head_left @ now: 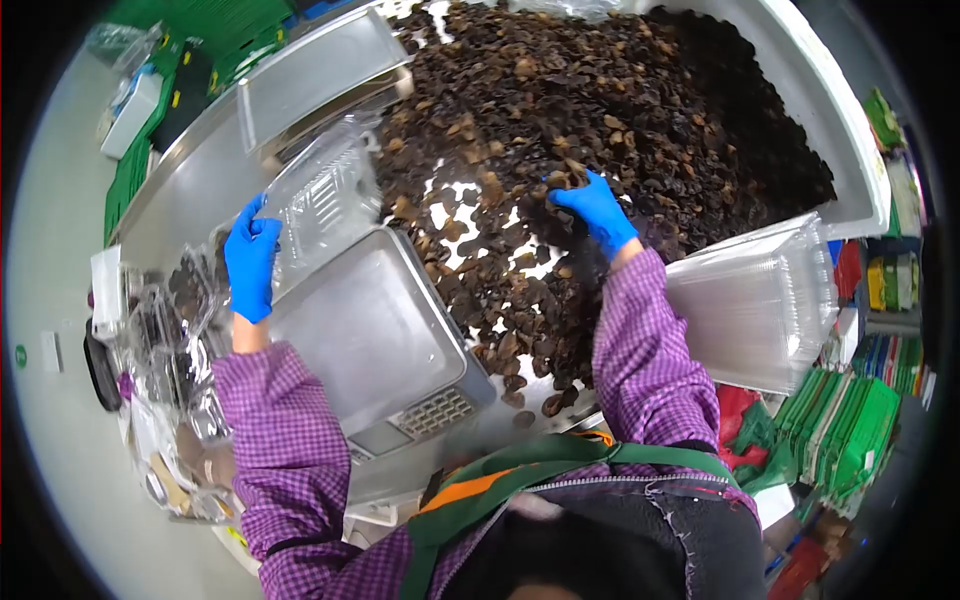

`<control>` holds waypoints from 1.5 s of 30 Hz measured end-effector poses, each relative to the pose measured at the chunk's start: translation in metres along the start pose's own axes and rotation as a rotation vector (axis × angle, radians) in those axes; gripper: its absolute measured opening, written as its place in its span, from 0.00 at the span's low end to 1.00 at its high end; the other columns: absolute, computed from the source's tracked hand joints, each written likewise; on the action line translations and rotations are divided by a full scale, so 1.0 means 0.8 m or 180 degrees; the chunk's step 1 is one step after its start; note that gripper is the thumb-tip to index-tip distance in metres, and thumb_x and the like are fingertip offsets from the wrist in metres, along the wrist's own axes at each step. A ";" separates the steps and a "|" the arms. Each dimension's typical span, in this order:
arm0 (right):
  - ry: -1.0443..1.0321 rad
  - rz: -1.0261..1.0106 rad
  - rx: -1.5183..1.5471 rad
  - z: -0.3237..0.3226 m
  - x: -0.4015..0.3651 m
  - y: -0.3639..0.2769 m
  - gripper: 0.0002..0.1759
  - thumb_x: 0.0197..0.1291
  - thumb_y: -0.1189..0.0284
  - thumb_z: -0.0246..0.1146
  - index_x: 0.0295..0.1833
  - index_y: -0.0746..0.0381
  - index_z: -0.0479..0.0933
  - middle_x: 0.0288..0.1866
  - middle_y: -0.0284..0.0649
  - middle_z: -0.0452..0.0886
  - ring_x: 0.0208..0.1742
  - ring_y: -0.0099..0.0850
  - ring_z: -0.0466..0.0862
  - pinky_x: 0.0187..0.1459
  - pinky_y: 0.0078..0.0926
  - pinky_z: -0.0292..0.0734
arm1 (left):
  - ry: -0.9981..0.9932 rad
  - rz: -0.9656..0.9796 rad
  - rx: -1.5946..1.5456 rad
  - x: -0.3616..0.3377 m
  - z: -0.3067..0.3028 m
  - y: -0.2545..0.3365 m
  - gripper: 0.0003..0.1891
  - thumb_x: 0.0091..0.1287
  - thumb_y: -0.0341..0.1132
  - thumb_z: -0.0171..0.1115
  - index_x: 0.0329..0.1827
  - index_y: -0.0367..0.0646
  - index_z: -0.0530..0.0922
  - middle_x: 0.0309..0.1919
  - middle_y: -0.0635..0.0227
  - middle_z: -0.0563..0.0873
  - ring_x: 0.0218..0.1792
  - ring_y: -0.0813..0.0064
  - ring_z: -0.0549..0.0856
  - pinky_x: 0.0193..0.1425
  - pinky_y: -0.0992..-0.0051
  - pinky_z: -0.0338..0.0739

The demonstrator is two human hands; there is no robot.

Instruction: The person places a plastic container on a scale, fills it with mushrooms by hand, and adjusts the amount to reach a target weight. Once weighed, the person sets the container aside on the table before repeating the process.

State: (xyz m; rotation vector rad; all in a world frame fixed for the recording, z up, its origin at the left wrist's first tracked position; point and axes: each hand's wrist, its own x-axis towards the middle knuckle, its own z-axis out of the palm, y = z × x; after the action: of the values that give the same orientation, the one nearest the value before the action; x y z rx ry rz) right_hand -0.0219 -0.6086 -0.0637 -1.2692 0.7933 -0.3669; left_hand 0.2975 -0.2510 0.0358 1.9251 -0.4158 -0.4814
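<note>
Head view: the person's two hands wear blue gloves, and the arms have purple checked sleeves. The left hand (250, 262) is closed on the near left edge of a clear plastic box (325, 195) and holds it up in the air, just above the far corner of a gray scale (365, 330). The right hand (597, 210) is out in a big pile of mushrooms (620, 110). Its fingers are bent down and curled around a small bunch of them. How many are inside the fist cannot be seen. The box is to the left of the right hand, and a thin patch of pile lies between the two. The box's long side runs from the left hand up and away to the right, so its far end points at the pile and almost touches the edge of it. The box is tipped, not flat. The left hand is on the box, so it is the nearer one. The right hand is well apart from it. The box is see-through, with ribbed walls, and looks thin and bendy. The mushrooms are dark brown and tan, dry, curly and small. They fill a wide white tub (850, 150). A stack of more clear boxes (755, 300) lies on its side by the right arm.
</note>
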 end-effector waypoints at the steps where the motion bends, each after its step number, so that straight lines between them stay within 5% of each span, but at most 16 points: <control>1: -0.0182 0.0113 0.0009 0.023 -0.026 -0.031 0.35 0.47 0.79 0.70 0.64 0.71 0.67 0.45 0.39 0.83 0.40 0.26 0.82 0.41 0.23 0.79 | 0.0251 0.0371 0.0098 -0.032 0.000 0.015 0.25 0.60 0.26 0.61 0.63 0.40 0.74 0.29 0.78 0.77 0.27 0.88 0.73 0.30 0.85 0.69; 5: -0.0753 0.0038 0.0424 0.125 -0.108 -0.103 0.22 0.51 0.79 0.67 0.53 0.65 0.73 0.39 0.34 0.82 0.34 0.22 0.84 0.26 0.12 0.72 | 0.0792 0.0828 0.0476 -0.148 0.012 0.018 0.26 0.61 0.25 0.60 0.65 0.43 0.73 0.31 0.79 0.75 0.27 0.89 0.71 0.33 0.85 0.70; 6: -0.1075 -0.0089 0.0557 0.150 -0.113 -0.101 0.22 0.51 0.79 0.66 0.54 0.65 0.73 0.38 0.35 0.81 0.32 0.22 0.83 0.27 0.14 0.74 | 0.0723 0.0731 0.0081 -0.168 0.015 0.001 0.28 0.60 0.24 0.61 0.67 0.45 0.72 0.44 0.78 0.76 0.31 0.90 0.69 0.36 0.89 0.67; 10: -0.1611 -0.0151 0.0236 0.259 -0.174 -0.103 0.24 0.50 0.78 0.67 0.55 0.67 0.73 0.37 0.37 0.82 0.31 0.24 0.81 0.31 0.20 0.79 | 0.1005 0.0489 -0.0324 -0.228 0.031 -0.025 0.27 0.62 0.25 0.59 0.67 0.43 0.71 0.33 0.79 0.72 0.31 0.91 0.67 0.35 0.89 0.64; 12: -0.1776 -0.0203 0.0333 0.303 -0.193 -0.067 0.32 0.48 0.74 0.70 0.60 0.66 0.69 0.47 0.43 0.80 0.37 0.31 0.83 0.39 0.30 0.80 | 0.0947 0.0357 -0.0659 -0.248 0.035 -0.027 0.27 0.63 0.22 0.57 0.68 0.40 0.69 0.34 0.77 0.72 0.28 0.90 0.69 0.33 0.86 0.67; 14: -0.0963 -0.2149 -0.2025 0.344 -0.188 -0.007 0.40 0.43 0.69 0.73 0.64 0.63 0.67 0.56 0.50 0.74 0.51 0.41 0.79 0.48 0.41 0.77 | 0.0821 0.0017 -0.0931 -0.267 0.041 -0.018 0.27 0.64 0.22 0.56 0.69 0.39 0.67 0.35 0.77 0.74 0.30 0.90 0.69 0.35 0.86 0.66; 16: -0.1164 -0.1725 -0.2965 0.361 -0.204 -0.012 0.48 0.38 0.63 0.75 0.68 0.59 0.63 0.64 0.55 0.65 0.60 0.51 0.69 0.56 0.47 0.71 | 0.0835 0.0285 -0.0786 -0.262 0.036 -0.059 0.26 0.67 0.27 0.55 0.70 0.41 0.67 0.31 0.80 0.73 0.29 0.92 0.66 0.32 0.89 0.60; 20: -0.1086 -0.2188 -0.3475 0.345 -0.219 -0.024 0.54 0.40 0.57 0.74 0.73 0.56 0.56 0.69 0.62 0.58 0.65 0.55 0.67 0.62 0.43 0.69 | 0.0742 0.0146 -0.0961 -0.258 0.037 -0.067 0.26 0.68 0.28 0.54 0.70 0.39 0.66 0.36 0.77 0.77 0.29 0.90 0.67 0.34 0.88 0.62; 22: -0.1455 -0.2086 -0.2361 0.320 -0.214 -0.029 0.52 0.44 0.56 0.72 0.74 0.56 0.55 0.70 0.63 0.56 0.67 0.55 0.66 0.64 0.45 0.67 | 0.0515 -0.0097 -0.0770 -0.255 0.025 -0.085 0.25 0.68 0.29 0.54 0.70 0.40 0.67 0.41 0.75 0.78 0.30 0.89 0.69 0.34 0.87 0.64; 26: -0.0113 -0.2020 -0.1869 0.221 -0.135 -0.026 0.34 0.53 0.69 0.66 0.67 0.56 0.66 0.62 0.49 0.72 0.57 0.48 0.76 0.59 0.39 0.72 | 0.0529 -0.0410 -0.0773 -0.264 0.021 -0.079 0.23 0.72 0.35 0.52 0.69 0.40 0.68 0.51 0.72 0.81 0.40 0.87 0.75 0.43 0.84 0.69; 28: 0.0448 -0.2315 -0.2772 0.173 -0.086 0.024 0.35 0.48 0.63 0.68 0.65 0.53 0.69 0.57 0.51 0.72 0.56 0.48 0.74 0.55 0.42 0.72 | 0.0513 -0.0523 -0.0729 -0.273 0.017 -0.084 0.24 0.73 0.39 0.51 0.70 0.41 0.67 0.58 0.69 0.79 0.47 0.82 0.78 0.50 0.80 0.71; 31: -0.0243 -0.1988 -0.3873 0.148 -0.081 0.085 0.33 0.46 0.62 0.70 0.61 0.53 0.72 0.60 0.44 0.69 0.59 0.47 0.72 0.54 0.47 0.73 | 0.0508 -0.0406 -0.0619 -0.277 0.025 -0.069 0.24 0.73 0.38 0.52 0.70 0.39 0.66 0.67 0.63 0.71 0.63 0.71 0.73 0.65 0.72 0.66; 36: -0.1069 -0.1261 -0.3582 0.128 -0.081 0.082 0.22 0.47 0.66 0.68 0.50 0.57 0.74 0.50 0.45 0.75 0.51 0.47 0.78 0.51 0.42 0.76 | 0.0832 -0.0390 -0.0590 -0.289 0.023 -0.066 0.24 0.71 0.33 0.56 0.69 0.37 0.67 0.66 0.62 0.72 0.61 0.73 0.74 0.65 0.73 0.66; 38: -0.0844 -0.0933 -0.3209 0.116 -0.083 0.068 0.22 0.47 0.66 0.67 0.50 0.59 0.75 0.47 0.45 0.79 0.50 0.45 0.80 0.50 0.40 0.76 | 0.0744 -0.0112 -0.0272 -0.300 0.014 -0.067 0.22 0.71 0.35 0.55 0.68 0.40 0.70 0.65 0.65 0.74 0.59 0.76 0.74 0.64 0.74 0.66; 41: -0.0492 -0.1595 -0.2481 0.118 -0.100 0.018 0.16 0.45 0.71 0.70 0.41 0.63 0.79 0.41 0.45 0.80 0.43 0.42 0.81 0.46 0.33 0.77 | 0.0841 -0.0083 -0.0263 -0.313 0.008 -0.067 0.24 0.68 0.31 0.59 0.68 0.43 0.69 0.63 0.65 0.75 0.58 0.74 0.75 0.62 0.73 0.69; 45: -0.1018 -0.1579 -0.1326 0.179 -0.160 -0.065 0.18 0.46 0.75 0.73 0.44 0.63 0.78 0.42 0.39 0.80 0.43 0.28 0.81 0.48 0.27 0.77 | 0.0908 0.0252 0.0118 -0.307 0.018 -0.053 0.30 0.61 0.30 0.66 0.69 0.45 0.68 0.63 0.64 0.74 0.61 0.70 0.74 0.64 0.68 0.69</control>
State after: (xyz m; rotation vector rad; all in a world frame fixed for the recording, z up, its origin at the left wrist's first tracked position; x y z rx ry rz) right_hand 0.0000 -0.4393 0.0393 -1.8678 0.2762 -0.3906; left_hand 0.0824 -0.1249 0.0261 1.9690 -0.3151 -0.1443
